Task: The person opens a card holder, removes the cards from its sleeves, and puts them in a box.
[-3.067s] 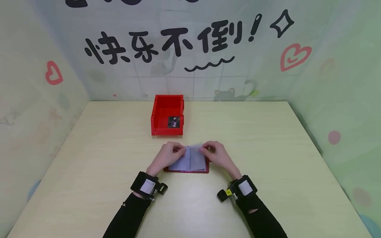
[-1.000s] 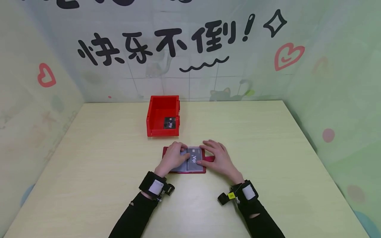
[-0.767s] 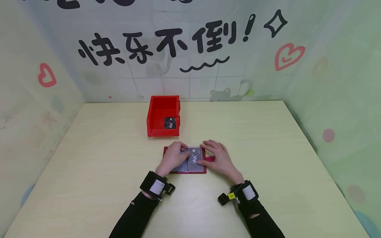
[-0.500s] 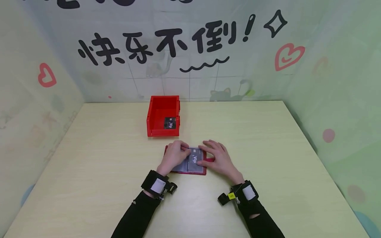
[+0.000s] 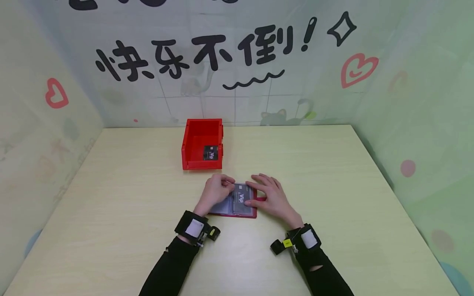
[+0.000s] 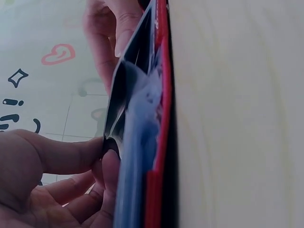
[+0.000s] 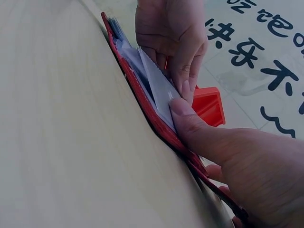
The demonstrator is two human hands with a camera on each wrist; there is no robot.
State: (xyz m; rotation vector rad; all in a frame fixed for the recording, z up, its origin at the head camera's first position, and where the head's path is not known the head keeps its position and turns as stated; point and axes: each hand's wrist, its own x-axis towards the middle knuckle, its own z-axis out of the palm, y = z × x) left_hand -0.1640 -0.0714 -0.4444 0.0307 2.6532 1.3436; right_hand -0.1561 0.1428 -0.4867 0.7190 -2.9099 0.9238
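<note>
A red card holder (image 5: pixel 254 213) lies opened on the table, its clear plastic sleeves (image 5: pixel 222 206) facing up. A dark card marked "Vip" (image 5: pixel 242 197) shows in the right-hand sleeve. With thumb and index finger my left hand (image 5: pixel 215 190) pinches the upper inner edge of that sleeve, lifting it off the pages beneath, as the left wrist view shows. Whether the card itself is also pinched is hidden. My right hand (image 5: pixel 272 197) holds the holder's right side: the thumb (image 7: pixel 183 108) presses on the sleeve, while other fingers (image 7: pixel 215 172) sit behind the red cover.
Beyond the holder stands a red bin (image 5: pixel 202 165) with another black "Vip" card (image 5: pixel 210 153) inside. A red strap (image 5: pixel 261 199) sticks out from the holder under my right hand. Printed walls (image 5: pixel 296 82) bound the table (image 5: pixel 111 213) at the back and sides.
Earlier, both hands held plain pale sleeves; then the sleeve with the "Vip" card lay flat. My left hand has since shifted from the left page to pinch that sleeve's inner edge, raising it slightly.
</note>
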